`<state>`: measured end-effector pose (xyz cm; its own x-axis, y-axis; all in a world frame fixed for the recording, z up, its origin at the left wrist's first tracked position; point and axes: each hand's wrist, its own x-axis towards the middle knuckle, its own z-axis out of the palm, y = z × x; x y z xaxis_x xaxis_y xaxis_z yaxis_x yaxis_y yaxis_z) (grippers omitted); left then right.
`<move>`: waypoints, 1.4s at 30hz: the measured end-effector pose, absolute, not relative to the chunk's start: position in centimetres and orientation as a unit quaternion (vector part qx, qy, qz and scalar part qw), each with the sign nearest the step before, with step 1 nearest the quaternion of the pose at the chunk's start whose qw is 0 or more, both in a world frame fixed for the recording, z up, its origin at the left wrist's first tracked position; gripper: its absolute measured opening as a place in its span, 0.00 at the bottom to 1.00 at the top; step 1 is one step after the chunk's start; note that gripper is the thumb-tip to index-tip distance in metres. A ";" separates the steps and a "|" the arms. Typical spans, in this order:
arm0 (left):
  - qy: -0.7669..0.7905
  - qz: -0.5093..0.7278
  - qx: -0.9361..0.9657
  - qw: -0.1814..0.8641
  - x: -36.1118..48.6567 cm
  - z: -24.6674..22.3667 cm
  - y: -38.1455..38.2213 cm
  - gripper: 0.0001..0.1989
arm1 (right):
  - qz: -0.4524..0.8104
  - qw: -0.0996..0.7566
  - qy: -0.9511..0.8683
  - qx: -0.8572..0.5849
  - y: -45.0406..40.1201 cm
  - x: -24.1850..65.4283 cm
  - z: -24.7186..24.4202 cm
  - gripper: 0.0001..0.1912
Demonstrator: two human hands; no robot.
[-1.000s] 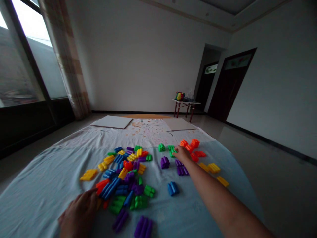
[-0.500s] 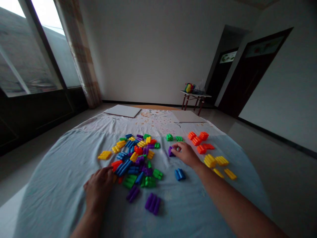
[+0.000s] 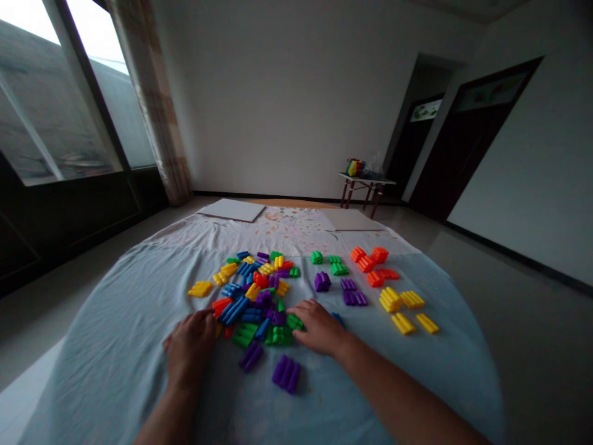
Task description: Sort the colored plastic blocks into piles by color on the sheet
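On the table's [image 3: 115, 321] right, you have orange blocks [image 3: 366, 264], yellow blocks [image 3: 390, 300], purple blocks [image 3: 354, 298] grouped; mixed heap [image 3: 263, 299] at left remains. Your right hand [image 3: 319, 329] spreads around a green block [image 3: 294, 322]; left hand [image 3: 189, 337] at heap edge, grip unclear.

This looks like a home, with a patterned curtain [image 3: 156, 105], floral tablecloth [image 3: 294, 233] and dark door [image 3: 463, 148].

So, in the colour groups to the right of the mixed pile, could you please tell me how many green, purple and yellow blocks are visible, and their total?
Green blocks: 3
Purple blocks: 3
Yellow blocks: 4
Total: 10
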<state>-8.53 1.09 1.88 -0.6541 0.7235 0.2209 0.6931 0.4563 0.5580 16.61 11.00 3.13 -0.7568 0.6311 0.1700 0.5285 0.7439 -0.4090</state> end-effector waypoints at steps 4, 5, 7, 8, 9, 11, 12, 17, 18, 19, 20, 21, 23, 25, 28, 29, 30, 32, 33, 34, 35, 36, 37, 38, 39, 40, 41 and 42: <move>0.851 0.320 0.416 0.020 -8.6 1.8 1.0 0.22 | 0.181 0.146 -0.919 -0.318 11.6 16.4 2.4 0.25; 0.850 0.321 0.416 0.023 -8.6 1.7 1.0 0.22 | 0.185 0.160 -0.915 -0.322 11.7 16.3 2.4 0.26; 0.850 0.323 0.416 0.027 -8.7 1.7 1.0 0.22 | 0.195 0.196 -0.901 -0.333 11.8 16.2 2.4 0.26; 0.850 0.324 0.415 0.027 -8.7 1.7 1.0 0.22 | 0.199 0.215 -0.894 -0.338 11.8 16.1 2.5 0.24; 0.849 0.325 0.415 0.027 -8.7 1.7 1.0 0.21 | 0.200 0.233 -0.889 -0.340 11.9 16.1 2.6 0.21; 0.847 0.329 0.417 0.025 -8.7 1.7 1.0 0.21 | 0.191 0.253 -0.887 -0.336 11.9 16.2 2.8 0.16; 0.847 0.330 0.416 0.025 -8.7 1.7 1.0 0.21 | 0.186 0.250 -0.892 -0.328 11.9 16.4 2.9 0.15; 0.850 0.327 0.411 0.027 -8.6 1.7 1.0 0.21 | 0.203 0.153 -0.931 -0.262 11.7 18.3 3.5 0.15; 0.851 0.326 0.412 0.026 -8.6 1.7 1.1 0.21 | 0.207 0.148 -0.933 -0.256 11.8 18.7 3.8 0.16; 0.851 0.324 0.412 0.024 -8.6 1.6 1.1 0.21 | 0.209 0.149 -0.933 -0.253 11.8 19.0 4.1 0.18; 0.851 0.324 0.413 0.023 -8.7 1.5 1.1 0.21 | 0.208 0.150 -0.933 -0.252 11.9 19.3 4.3 0.19; 0.850 0.325 0.413 0.022 -8.7 1.5 1.1 0.21 | 0.206 0.147 -0.934 -0.252 12.0 19.4 4.5 0.20; 0.848 0.332 0.412 0.024 -8.8 1.4 1.1 0.21 | 0.200 0.130 -0.939 -0.249 12.2 19.3 4.6 0.23; 0.847 0.335 0.412 0.032 -8.9 1.4 1.1 0.22 | 0.197 0.097 -0.945 -0.241 12.4 18.9 4.3 0.24; 0.848 0.327 0.415 0.043 -9.2 1.3 1.0 0.23 | 0.197 0.068 -0.953 -0.222 12.7 18.5 3.9 0.24; 0.849 0.323 0.417 0.045 -9.4 1.2 1.1 0.23 | 0.199 0.077 -0.951 -0.222 12.9 18.6 4.0 0.24; 0.850 0.318 0.417 0.048 -9.6 1.1 1.1 0.23 | 0.202 0.098 -0.947 -0.229 13.3 18.9 4.2 0.24; 0.853 0.310 0.416 0.054 -9.9 0.8 1.2 0.23 | 0.204 0.162 -0.929 -0.262 14.7 20.0 5.0 0.25; 0.854 0.309 0.414 0.056 -10.0 0.7 1.3 0.23 | 0.200 0.194 -0.918 -0.283 15.7 20.7 5.5 0.26; 0.855 0.310 0.413 0.056 -10.1 0.6 1.3 0.23 | 0.191 0.221 -0.906 -0.308 16.9 21.6 5.9 0.26; 0.854 0.310 0.413 0.056 -10.2 0.5 1.3 0.23 | 0.175 0.239 -0.894 -0.335 18.3 22.5 6.3 0.27; 0.854 0.311 0.414 0.055 -10.3 0.4 1.4 0.22 | 0.157 0.247 -0.884 -0.363 19.8 23.4 6.6 0.27; 0.853 0.310 0.417 0.052 -10.3 0.3 1.4 0.22 | 0.139 0.247 -0.875 -0.393 21.3 24.2 6.7 0.28; 0.854 0.307 0.418 0.048 -10.4 0.2 1.4 0.22 | 0.125 0.237 -0.868 -0.418 22.8 25.0 6.7 0.28; 0.855 0.301 0.419 0.047 -10.5 0.2 1.4 0.23 | 0.117 0.229 -0.862 -0.437 24.2 25.6 6.6 0.29; 0.858 0.295 0.418 0.047 -10.6 0.0 1.5 0.24 | 0.114 0.219 -0.859 -0.449 25.5 26.1 6.4 0.29; 0.859 0.291 0.418 0.047 -10.8 -0.1 1.5 0.25 | 0.114 0.209 -0.857 -0.457 26.6 26.4 6.0 0.29; 0.860 0.289 0.418 0.046 -10.9 -0.3 1.5 0.26 | 0.115 0.202 -0.856 -0.461 27.5 26.6 5.7 0.29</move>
